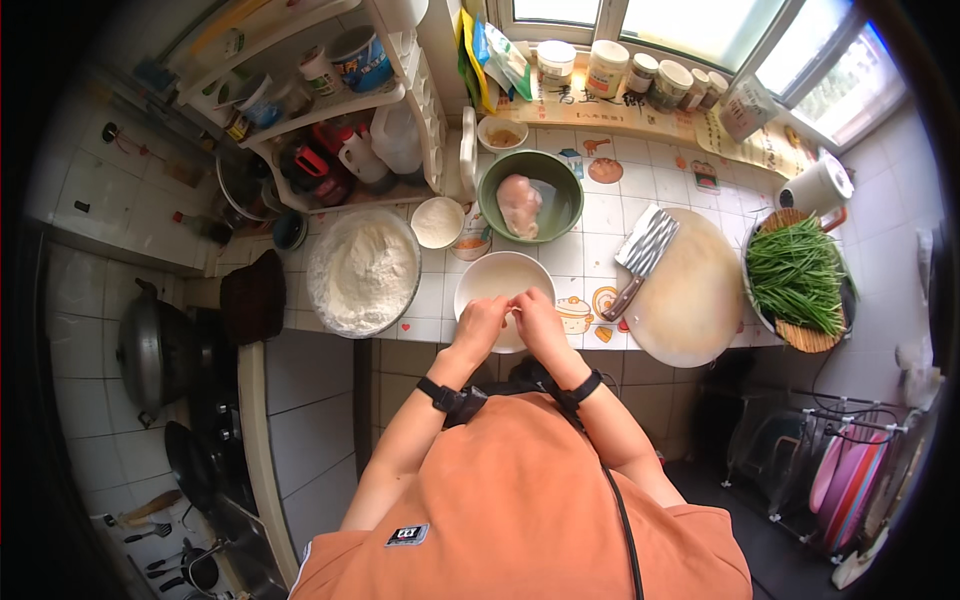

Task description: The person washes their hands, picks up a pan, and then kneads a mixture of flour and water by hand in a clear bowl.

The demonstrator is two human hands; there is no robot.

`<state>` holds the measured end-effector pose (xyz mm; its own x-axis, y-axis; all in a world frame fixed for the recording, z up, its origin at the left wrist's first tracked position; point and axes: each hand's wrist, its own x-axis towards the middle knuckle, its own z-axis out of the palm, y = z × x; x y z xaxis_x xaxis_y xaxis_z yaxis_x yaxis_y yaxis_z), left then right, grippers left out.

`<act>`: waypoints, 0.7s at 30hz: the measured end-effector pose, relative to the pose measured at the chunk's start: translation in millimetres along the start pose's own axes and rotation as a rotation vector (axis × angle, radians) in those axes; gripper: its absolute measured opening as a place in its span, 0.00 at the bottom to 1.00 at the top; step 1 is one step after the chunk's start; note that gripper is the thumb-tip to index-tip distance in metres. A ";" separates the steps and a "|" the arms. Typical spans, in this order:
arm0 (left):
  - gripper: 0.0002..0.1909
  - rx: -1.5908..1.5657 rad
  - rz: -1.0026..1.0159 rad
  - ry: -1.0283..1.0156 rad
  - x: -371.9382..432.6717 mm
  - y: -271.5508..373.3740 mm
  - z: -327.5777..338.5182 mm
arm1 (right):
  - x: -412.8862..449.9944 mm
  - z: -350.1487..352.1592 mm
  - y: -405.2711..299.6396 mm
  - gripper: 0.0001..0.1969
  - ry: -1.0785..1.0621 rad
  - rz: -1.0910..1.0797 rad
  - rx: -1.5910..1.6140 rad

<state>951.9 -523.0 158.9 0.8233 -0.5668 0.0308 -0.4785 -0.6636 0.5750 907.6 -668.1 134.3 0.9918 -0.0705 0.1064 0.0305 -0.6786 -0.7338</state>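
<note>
Both my hands are over a white bowl (480, 279) near the counter's front edge, with something pale inside it. My left hand (482, 321) and my right hand (541, 321) meet at the fingertips, pinched close together. Whatever may be between the fingers is too small and hidden to tell. Left of the bowl sits a large glass bowl of flour (365, 274). A small bowl of white powder (437, 223) stands behind it. Farther back, a green bowl (487, 217) holds a raw piece of chicken (519, 205) beside some liquid.
A cleaver (646, 244) lies across the left edge of a round cutting board (686, 300). Green chives (795, 274) fill a container at far right. A small bowl of brownish contents (502, 135), a white shelf (330, 97) and several jars (606, 69) line the back.
</note>
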 end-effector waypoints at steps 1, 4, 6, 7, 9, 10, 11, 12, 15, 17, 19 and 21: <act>0.07 -0.132 -0.009 0.062 -4.4 -0.4 -0.1 | 1.4 7.2 6.2 0.06 -0.001 -0.048 -0.089; 0.08 -0.118 -0.031 0.151 -17.0 -10.8 -4.7 | 13.1 21.9 2.6 0.15 -0.054 -0.056 -0.322; 0.09 -0.133 -0.054 0.188 -16.9 -8.8 -12.5 | 23.0 38.0 12.9 0.21 -0.097 0.023 -0.477; 0.09 -0.133 -0.056 0.190 -19.8 -11.8 -14.5 | 27.3 43.4 9.8 0.21 -0.098 0.021 -0.477; 0.09 -0.153 -0.069 0.288 -25.4 -18.0 -18.5 | 35.9 53.9 3.5 0.11 -0.040 0.023 -0.305; 0.09 -0.178 -0.106 0.290 -26.0 -20.9 -19.1 | 40.3 63.4 7.8 0.09 -0.041 -0.024 -0.274; 0.09 -0.176 -0.102 0.288 -26.5 -23.7 -19.7 | 39.1 70.0 13.3 0.09 -0.036 -0.021 -0.273; 0.09 -0.178 -0.127 0.320 -30.0 -28.8 -19.5 | 37.9 72.3 9.8 0.10 -0.114 -0.097 -0.260; 0.07 -0.163 -0.130 0.374 -34.7 -44.0 -18.7 | 29.5 79.4 4.6 0.10 -0.235 -0.201 -0.227; 0.08 -0.209 -0.179 0.427 -34.6 -50.2 -16.7 | 19.4 84.5 8.5 0.10 -0.321 -0.188 -0.265; 0.11 -0.215 -0.211 0.442 -42.1 -67.3 -6.1 | 9.6 79.4 7.9 0.09 -0.367 -0.142 -0.246; 0.17 -0.236 -0.410 0.357 -47.0 -74.8 4.5 | 2.8 67.7 12.9 0.08 -0.413 -0.134 -0.423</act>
<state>947.7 -448.8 110.7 0.9980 -0.0601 0.0173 -0.0520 -0.6442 0.7631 919.2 -627.6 79.7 0.9514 0.2678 -0.1518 0.1905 -0.8996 -0.3931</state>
